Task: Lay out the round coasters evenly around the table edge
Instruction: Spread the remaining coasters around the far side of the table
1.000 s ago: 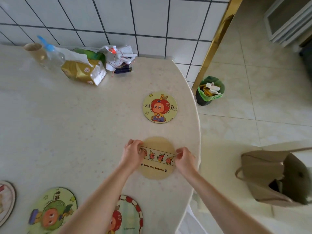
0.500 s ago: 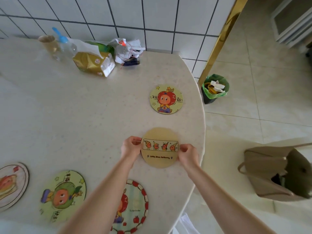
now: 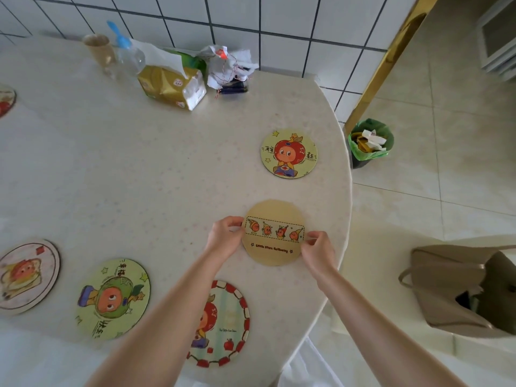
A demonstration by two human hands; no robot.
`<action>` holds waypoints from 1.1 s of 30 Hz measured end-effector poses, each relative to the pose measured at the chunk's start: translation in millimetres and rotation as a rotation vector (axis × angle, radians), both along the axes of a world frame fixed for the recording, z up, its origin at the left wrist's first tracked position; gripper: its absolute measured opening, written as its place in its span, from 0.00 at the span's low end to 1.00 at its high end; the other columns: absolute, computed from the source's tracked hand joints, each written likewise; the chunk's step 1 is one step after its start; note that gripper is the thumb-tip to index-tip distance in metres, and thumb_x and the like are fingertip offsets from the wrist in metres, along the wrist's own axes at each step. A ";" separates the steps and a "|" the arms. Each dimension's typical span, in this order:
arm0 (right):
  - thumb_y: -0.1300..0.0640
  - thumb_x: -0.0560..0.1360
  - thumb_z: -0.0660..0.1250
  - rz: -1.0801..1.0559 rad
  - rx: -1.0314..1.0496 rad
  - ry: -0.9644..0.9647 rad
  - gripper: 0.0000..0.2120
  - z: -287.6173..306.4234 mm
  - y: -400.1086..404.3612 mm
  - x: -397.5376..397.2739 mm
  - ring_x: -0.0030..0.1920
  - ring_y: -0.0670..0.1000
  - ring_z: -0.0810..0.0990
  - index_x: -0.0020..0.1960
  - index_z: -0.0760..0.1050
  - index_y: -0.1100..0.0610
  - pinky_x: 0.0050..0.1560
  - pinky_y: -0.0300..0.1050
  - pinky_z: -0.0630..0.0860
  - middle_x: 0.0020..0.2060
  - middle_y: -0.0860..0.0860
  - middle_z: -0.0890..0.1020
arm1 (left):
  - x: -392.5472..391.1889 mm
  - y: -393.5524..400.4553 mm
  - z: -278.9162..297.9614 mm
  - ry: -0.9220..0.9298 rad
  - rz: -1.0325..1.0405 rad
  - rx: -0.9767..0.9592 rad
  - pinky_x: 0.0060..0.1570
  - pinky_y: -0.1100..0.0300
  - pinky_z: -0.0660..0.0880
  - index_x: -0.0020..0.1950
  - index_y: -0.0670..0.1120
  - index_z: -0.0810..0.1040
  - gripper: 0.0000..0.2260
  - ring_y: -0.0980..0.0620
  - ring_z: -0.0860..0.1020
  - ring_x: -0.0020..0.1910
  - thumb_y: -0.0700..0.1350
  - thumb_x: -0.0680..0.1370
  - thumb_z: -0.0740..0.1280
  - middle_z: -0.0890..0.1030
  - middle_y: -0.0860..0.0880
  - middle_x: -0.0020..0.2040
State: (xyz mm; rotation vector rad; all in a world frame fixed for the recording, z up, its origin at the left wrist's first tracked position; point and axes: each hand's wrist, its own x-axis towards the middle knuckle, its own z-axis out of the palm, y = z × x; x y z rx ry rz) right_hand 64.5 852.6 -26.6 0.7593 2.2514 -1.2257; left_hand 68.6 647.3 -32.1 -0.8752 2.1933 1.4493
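Observation:
A tan round coaster [image 3: 275, 216] with a strip of small cartoon figures lies flat near the right edge of the pale round table [image 3: 125, 169]. My left hand [image 3: 225, 237] pinches its left rim and my right hand [image 3: 317, 247] pinches its right rim. Beyond it lies a yellow coaster with a red-haired figure [image 3: 289, 153]. Nearer me, along the front edge, lie a red-bordered coaster [image 3: 229, 325] partly under my left forearm, a green coaster [image 3: 113, 298] and a pinkish coaster [image 3: 25, 276]. Another coaster [image 3: 5, 100] shows at the far left edge.
At the back by the tiled wall stand a paper cup [image 3: 99, 50], a plastic bottle [image 3: 127, 55], a gold tissue pack [image 3: 171, 85] and crumpled wrappers [image 3: 229, 67]. On the floor to the right are a green-lined bin [image 3: 370, 141] and a beige bag [image 3: 460, 289].
The view has shifted, bringing more of the table's left side into sight. Both hands stay on the tan coaster, which has turned slightly on the table.

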 end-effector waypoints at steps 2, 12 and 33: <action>0.62 0.75 0.59 -0.010 0.005 0.002 0.17 2.0 -5.8 10.1 0.51 0.52 0.74 0.63 0.69 0.57 0.48 0.45 0.71 0.56 0.53 0.76 | 8.8 -7.9 -1.4 0.013 -0.069 -0.033 0.60 0.50 0.76 0.63 0.48 0.78 0.15 0.49 0.78 0.56 0.42 0.76 0.65 0.79 0.53 0.58; 0.62 0.76 0.61 -0.102 0.094 0.076 0.16 -8.9 -80.3 115.4 0.51 0.52 0.75 0.63 0.71 0.58 0.49 0.44 0.71 0.55 0.53 0.78 | 100.4 -100.9 -12.4 0.129 -0.422 -0.200 0.58 0.62 0.73 0.61 0.42 0.78 0.12 0.52 0.77 0.58 0.38 0.79 0.63 0.79 0.48 0.57; 0.62 0.75 0.60 -0.273 0.065 -0.080 0.09 -4.1 -130.7 199.7 0.31 0.54 0.72 0.46 0.80 0.58 0.32 0.45 0.68 0.32 0.54 0.77 | 217.6 -242.7 -11.0 -0.002 0.120 -0.532 0.58 0.45 0.68 0.65 0.42 0.72 0.22 0.38 0.67 0.62 0.34 0.71 0.65 0.71 0.40 0.65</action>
